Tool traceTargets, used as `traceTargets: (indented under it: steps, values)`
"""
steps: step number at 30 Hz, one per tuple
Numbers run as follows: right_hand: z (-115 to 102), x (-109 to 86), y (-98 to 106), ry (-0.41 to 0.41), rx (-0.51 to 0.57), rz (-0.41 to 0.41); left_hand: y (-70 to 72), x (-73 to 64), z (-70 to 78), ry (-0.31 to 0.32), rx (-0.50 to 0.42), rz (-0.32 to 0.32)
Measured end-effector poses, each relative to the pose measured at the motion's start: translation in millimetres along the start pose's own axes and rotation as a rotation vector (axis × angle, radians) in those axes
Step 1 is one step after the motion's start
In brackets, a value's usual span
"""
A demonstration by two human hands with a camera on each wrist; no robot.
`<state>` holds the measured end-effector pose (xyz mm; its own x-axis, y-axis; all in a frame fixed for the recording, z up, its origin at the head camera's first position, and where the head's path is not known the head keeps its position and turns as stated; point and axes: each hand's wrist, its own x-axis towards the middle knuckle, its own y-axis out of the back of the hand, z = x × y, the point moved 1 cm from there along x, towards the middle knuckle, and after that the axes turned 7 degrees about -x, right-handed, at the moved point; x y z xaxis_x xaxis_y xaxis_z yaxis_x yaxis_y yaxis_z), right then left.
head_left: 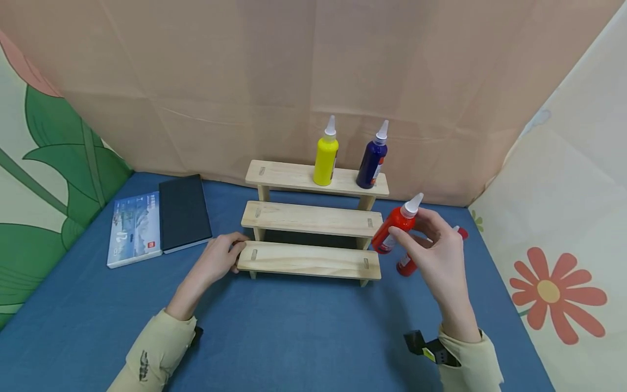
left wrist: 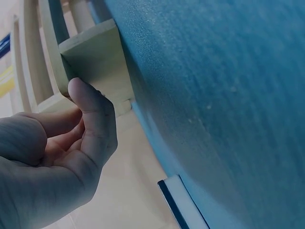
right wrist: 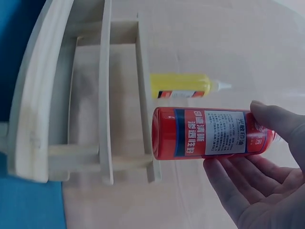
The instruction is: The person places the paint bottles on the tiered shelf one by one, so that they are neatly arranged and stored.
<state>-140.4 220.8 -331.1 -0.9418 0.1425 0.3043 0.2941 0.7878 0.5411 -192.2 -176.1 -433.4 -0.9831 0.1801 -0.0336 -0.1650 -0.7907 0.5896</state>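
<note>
A three-tier wooden step rack (head_left: 313,257) stands on the blue cloth. My left hand (head_left: 224,253) grips the left end of its lowest board; in the left wrist view the fingers (left wrist: 93,109) curl at the board's corner. My right hand (head_left: 437,255) holds a red squeeze bottle (head_left: 394,227) with a white pointed cap, tilted, off the table by the rack's right end. The right wrist view shows this red bottle's label (right wrist: 221,132) between thumb and fingers. On the top tier stand a yellow bottle (head_left: 325,159) and a dark blue bottle (head_left: 372,163), both upright.
Another red bottle (head_left: 405,265) is on the cloth behind my right hand, partly hidden by it. To the left lie a black book (head_left: 184,211) and a blue-white book (head_left: 134,228). A beige curtain (head_left: 274,81) hangs behind the rack.
</note>
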Motion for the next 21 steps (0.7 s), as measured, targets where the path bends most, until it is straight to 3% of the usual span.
traceTargets:
  steps: [21]
  values:
    - [-48, 33.6, -39, 0.177, 0.073, -0.043, 0.0, -0.1, -0.3, 0.001, 0.000, -0.002]
